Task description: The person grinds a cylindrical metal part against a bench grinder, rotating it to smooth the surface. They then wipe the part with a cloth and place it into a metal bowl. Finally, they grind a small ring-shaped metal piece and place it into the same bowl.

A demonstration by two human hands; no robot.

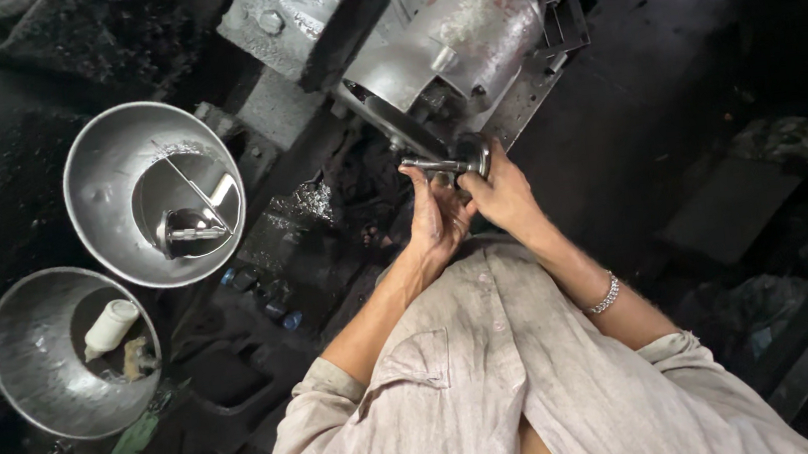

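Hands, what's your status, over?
Left hand and right hand both grip a small metal part at the grinding machine. Two steel bowls left. Nothing blocking.

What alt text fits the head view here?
Seen from above, a person's left hand and right hand hold a small grey metal stemmed part against a grimy grey metal machine. Two round shiny metal bowls sit to the left on the dark floor.

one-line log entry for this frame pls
left hand: steadies stemmed metal part | right hand: grip on its disc end | at: grinding machine | left of person: two steel bowls, small items inside
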